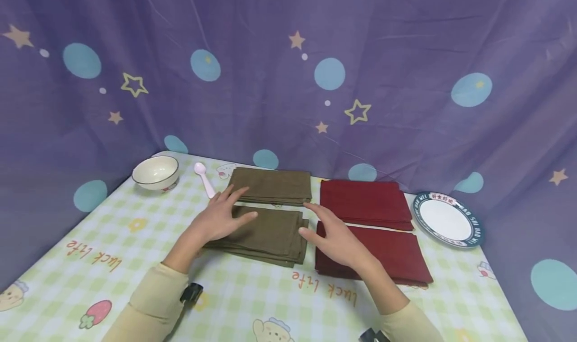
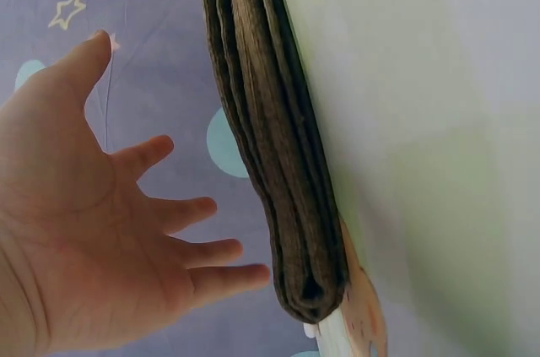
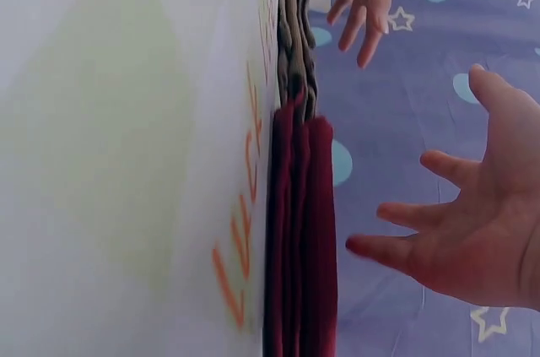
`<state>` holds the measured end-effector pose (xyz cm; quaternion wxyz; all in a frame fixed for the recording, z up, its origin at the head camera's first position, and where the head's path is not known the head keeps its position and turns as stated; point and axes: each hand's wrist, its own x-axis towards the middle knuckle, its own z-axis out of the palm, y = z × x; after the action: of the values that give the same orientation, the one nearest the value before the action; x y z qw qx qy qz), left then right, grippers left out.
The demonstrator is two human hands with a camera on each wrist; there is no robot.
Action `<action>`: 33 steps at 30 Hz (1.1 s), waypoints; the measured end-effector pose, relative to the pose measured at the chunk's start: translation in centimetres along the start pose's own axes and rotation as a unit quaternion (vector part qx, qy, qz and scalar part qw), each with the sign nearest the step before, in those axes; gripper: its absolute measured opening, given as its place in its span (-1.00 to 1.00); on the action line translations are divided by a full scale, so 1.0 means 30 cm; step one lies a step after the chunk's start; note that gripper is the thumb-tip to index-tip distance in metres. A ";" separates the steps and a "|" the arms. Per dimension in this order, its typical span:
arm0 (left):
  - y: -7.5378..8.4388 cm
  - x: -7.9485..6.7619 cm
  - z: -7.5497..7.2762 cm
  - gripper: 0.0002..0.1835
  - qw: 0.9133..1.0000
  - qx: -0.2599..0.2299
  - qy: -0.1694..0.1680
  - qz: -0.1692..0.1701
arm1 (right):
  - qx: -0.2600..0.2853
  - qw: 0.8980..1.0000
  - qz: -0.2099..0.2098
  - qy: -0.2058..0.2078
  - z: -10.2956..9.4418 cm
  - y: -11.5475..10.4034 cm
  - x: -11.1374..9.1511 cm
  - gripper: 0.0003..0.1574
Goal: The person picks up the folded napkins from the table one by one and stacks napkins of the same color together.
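Two stacks of folded cloth in olive brown lie one behind the other, the near brown stack point(image 1: 266, 232) and the far brown stack point(image 1: 275, 184). To their right lie a near red stack point(image 1: 378, 252) and a far red stack point(image 1: 365, 202) of folded cloth. My left hand point(image 1: 221, 219), fingers spread, hovers over the left part of the near brown stack and holds nothing. Above the left edge of the near red stack is my right hand point(image 1: 338, 239), its fingers extended and apart. Both wrist views show the palms bare, with the folded layers beside the fingertips.
A white bowl point(image 1: 155, 173) stands at the back left, with a pink spoon point(image 1: 205, 179) beside it. At the right lies a white plate point(image 1: 446, 222) with a dark green patterned rim. Behind the checked tablecloth point(image 1: 243, 292) hangs a purple curtain point(image 1: 270, 106).
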<state>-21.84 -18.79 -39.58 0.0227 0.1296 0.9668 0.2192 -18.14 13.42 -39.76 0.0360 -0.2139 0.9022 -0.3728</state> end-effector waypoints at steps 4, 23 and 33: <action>-0.014 -0.004 -0.005 -0.04 1.000 -0.012 0.007 0.000 | 0.027 1.000 0.008 -0.005 0.023 -0.016 0.024 -0.06; -0.067 -0.023 -0.016 -0.01 0.997 -0.068 -0.029 -0.029 | 0.036 0.996 0.070 0.032 0.084 -0.056 0.081 -0.13; -0.087 -0.044 -0.029 -0.03 0.994 -0.089 -0.050 -0.047 | 0.028 0.990 0.135 -0.035 0.106 -0.067 0.089 -0.05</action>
<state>-21.29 -21.77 -39.92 0.0924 0.0921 0.9461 0.2965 -19.12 8.96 -40.41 0.1231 -0.1016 0.9102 -0.3822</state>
